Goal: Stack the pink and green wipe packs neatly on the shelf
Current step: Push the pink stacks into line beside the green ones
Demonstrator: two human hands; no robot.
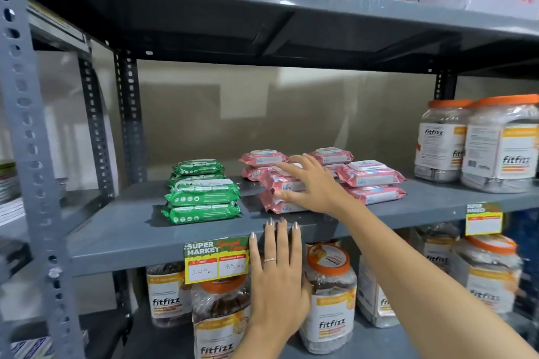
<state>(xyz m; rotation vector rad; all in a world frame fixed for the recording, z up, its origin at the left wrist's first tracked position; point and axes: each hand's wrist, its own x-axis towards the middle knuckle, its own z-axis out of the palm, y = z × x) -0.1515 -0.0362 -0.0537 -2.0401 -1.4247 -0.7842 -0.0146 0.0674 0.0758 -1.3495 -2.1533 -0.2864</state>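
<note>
- A grey metal shelf (122,239) is seen from just in front, with wipe packs laid on its middle level.
- Farthest to the left of the hands, the green wipe packs (201,191) are found in two piles, one behind the other; the front pile is two packs high and fairly square, though the top pack sits slightly askew.
- A price label (216,260) is clipped to the shelf's front lip, just left of the left hand.
- The left hand (277,274) is held flat and open, fingers together, with its fingertips at the shelf's front edge; nothing is held in it.
- Directly above that hand, the front pile of pink wipe packs (281,191) is seen, two packs high and a little crooked.
- The right hand (312,183) is spread over this pile, fingers wide across the top pack and thumb against its near side; the pack is pressed or nudged rather than lifted, as far as can be judged.
- Behind and to the right of that hand, three more pink piles are seen, each two packs high.
- Farthest right, jars with orange lids (478,143) are stood on the same level.
- The task is judged nearly done: every visible pack is already stacked, and only squaring of the pink front pile appears to be left.
</note>
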